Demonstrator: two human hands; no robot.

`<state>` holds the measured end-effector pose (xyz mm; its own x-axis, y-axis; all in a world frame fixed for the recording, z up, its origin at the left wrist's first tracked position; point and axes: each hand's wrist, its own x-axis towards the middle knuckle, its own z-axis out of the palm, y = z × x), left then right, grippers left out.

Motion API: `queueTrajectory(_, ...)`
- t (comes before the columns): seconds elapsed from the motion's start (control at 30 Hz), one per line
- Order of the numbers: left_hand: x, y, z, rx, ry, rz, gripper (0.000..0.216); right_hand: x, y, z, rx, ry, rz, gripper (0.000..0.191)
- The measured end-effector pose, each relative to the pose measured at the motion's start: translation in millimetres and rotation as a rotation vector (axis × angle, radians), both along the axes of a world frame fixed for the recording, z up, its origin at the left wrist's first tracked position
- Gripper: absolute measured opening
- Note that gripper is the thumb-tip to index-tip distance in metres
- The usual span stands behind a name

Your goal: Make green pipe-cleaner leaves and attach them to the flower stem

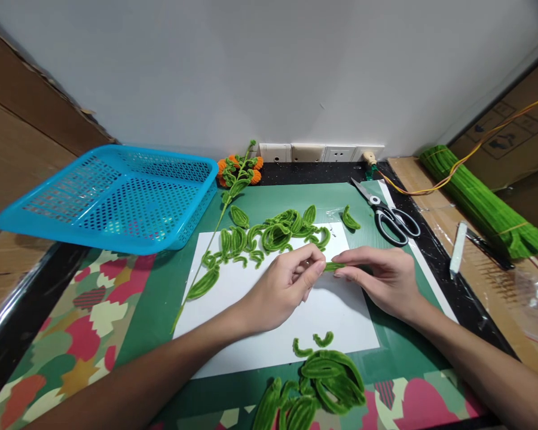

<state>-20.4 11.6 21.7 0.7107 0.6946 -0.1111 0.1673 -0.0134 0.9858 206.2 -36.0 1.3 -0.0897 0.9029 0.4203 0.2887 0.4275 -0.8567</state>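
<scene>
Between my two hands, over the white paper [269,322], is a short green fuzzy pipe-cleaner piece [334,266]. My left hand [293,278] is closed in a pinch on its left end. My right hand [381,275] pinches the other end between thumb and fingers. Behind my hands lie several green pipe-cleaner leaves [237,239] and small curled bits on the paper. Nearer to me is another pile of green leaves [332,373], with two short curved pieces [323,340] beside it. A pipe-cleaner flower stem [215,236] with orange blooms [255,177] lies along the left.
A blue perforated basket [138,239] stands at the left. Black-and-grey scissors [385,218] lie at the right on the green mat [296,196]. Farther right are a white-handled tool [458,249], a bundle of green pipe cleaners [484,197] and yellow-red wires [457,164]. Wall sockets [338,154] line the back.
</scene>
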Motion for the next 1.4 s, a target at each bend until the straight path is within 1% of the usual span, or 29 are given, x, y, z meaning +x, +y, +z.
queueTrajectory(0.17,0.2,0.4,0.8,-0.008,-0.007,-0.008,0.031,0.4,0.2,1.6,0.146,-0.133,-0.031,0.009)
queueTrajectory(0.3,-0.3,0.5,2.6,-0.012,0.011,-0.021,0.030,1.5,-0.1,1.6,0.215,-0.188,-0.015,0.014)
queueTrajectory(0.43,-0.3,0.1,4.1,-0.010,0.032,-0.030,0.030,2.2,-1.2,2.5,0.247,-0.210,0.020,0.017)
queueTrajectory(0.63,0.3,-0.9,4.6,-0.007,0.037,-0.022,0.030,1.6,-0.8,3.4,0.302,-0.243,0.027,0.017)
queueTrajectory(0.77,-0.3,-0.3,5.3,-0.003,0.040,-0.042,0.031,0.9,-0.3,4.9,0.344,-0.262,0.036,0.018)
queueTrajectory(1.17,-0.5,0.9,7.0,0.000,0.034,-0.051,0.031,2.0,-1.1,3.9,0.303,-0.252,0.027,0.015)
queueTrajectory(1.4,-1.1,-0.2,3.3,0.008,0.034,-0.037,0.030,1.1,-1.1,4.2,0.269,-0.247,0.014,0.015)
